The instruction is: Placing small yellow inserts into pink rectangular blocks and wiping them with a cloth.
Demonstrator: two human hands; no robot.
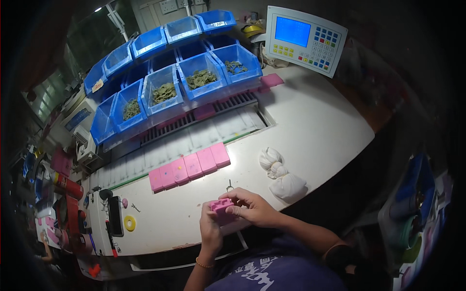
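Note:
Close to the table's front edge, both my hands grip a small pink rubber mould (pixel 222 204). My left hand (pixel 210 228) is closed around its left side, with the wrist below it. From the right, my right hand (pixel 253 208) pinches the mould with thumb and fingers. Its upper face looks uneven and notched; the underside is hidden by my fingers. Just beyond my hands lies a small metal piece (pixel 230 186). Farther off, several pink blocks (pixel 189 167) rest side by side in a slanting row. A knotted white cloth bag (pixel 288 187) lies to the right of my right hand.
Blue bins (pixel 162 86) rise in tiers at the back, several holding green pieces. A panel with a blue screen (pixel 292 32) stands at the back right. On the left lie a dark phone (pixel 115 216) and a yellow tape roll (pixel 129 223). The white table (pixel 320 116) curves rightward.

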